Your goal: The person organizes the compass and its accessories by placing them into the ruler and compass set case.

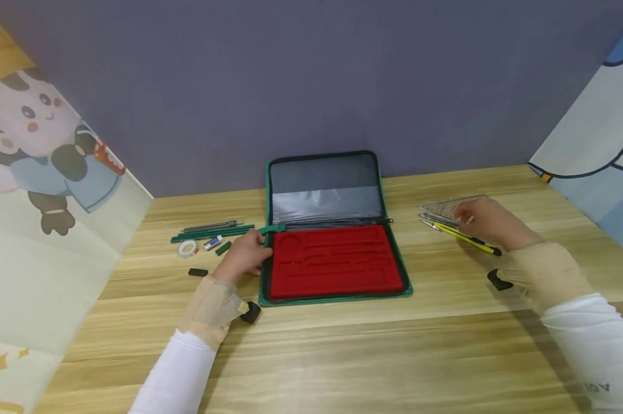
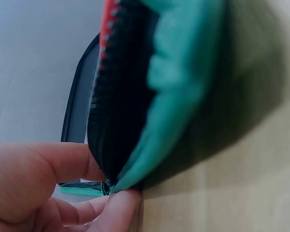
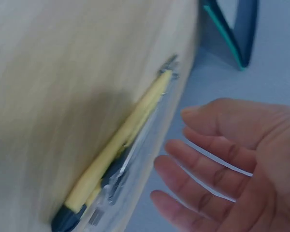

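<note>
Now the right hand [image 1: 484, 221], fingers spread and holding nothing, hovers over the yellow pen [image 1: 464, 237] at the right of the frame; the pen's long axis runs left to right. The left hand [image 1: 246, 256] pinches the case [image 1: 337, 261] edge at centre.

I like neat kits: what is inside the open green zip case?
The open green zip case holds a red foam tray with empty shaped slots; its lid has a grey pocket whose contents cannot be seen.

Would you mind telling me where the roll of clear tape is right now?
In the head view the roll of clear tape lies on the table's left side, left of the open case, just below the green pencils and beside the small eraser.
</note>
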Motion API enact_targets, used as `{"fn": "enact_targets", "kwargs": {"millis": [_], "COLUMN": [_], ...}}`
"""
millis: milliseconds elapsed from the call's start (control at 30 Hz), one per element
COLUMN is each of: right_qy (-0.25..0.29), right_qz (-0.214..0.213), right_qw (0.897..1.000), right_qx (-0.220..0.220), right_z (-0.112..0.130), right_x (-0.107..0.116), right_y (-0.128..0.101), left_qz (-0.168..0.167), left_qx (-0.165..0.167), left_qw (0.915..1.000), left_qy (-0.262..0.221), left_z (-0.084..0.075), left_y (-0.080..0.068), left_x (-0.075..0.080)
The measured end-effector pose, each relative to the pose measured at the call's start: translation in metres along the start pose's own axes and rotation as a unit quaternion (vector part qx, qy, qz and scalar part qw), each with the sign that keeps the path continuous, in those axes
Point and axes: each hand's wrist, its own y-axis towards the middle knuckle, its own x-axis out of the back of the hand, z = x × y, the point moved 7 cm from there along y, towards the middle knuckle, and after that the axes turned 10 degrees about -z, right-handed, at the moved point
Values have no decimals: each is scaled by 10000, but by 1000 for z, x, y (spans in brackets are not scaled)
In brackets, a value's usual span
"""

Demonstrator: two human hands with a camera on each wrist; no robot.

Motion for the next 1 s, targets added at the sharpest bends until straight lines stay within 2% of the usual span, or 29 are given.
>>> {"fn": "enact_targets", "kwargs": {"millis": [200, 400, 533, 800, 1000], "right_qy": [-439, -332, -477, -550, -373], "right_qz": [171, 188, 169, 270, 373], "right_qw": [9985, 9980, 9967, 9955, 9957], "right_qx": [282, 506, 643, 728, 765], "right_z": [1, 7, 9, 6, 3], "right_x": [-8, -14, -17, -23, -22], "right_y": [2, 1, 0, 1, 4], "left_qz": [17, 34, 41, -42, -64], "left_qx": [42, 24, -1, 29, 9], "left_qw": [10000, 10000, 10000, 10000, 10000], "left_qy": [37, 47, -19, -80, -43], "left_z": [2, 3, 4, 6, 4], "left_y": [2, 2, 1, 1, 1], "left_x": [-1, -1, -2, -2, -3]}}
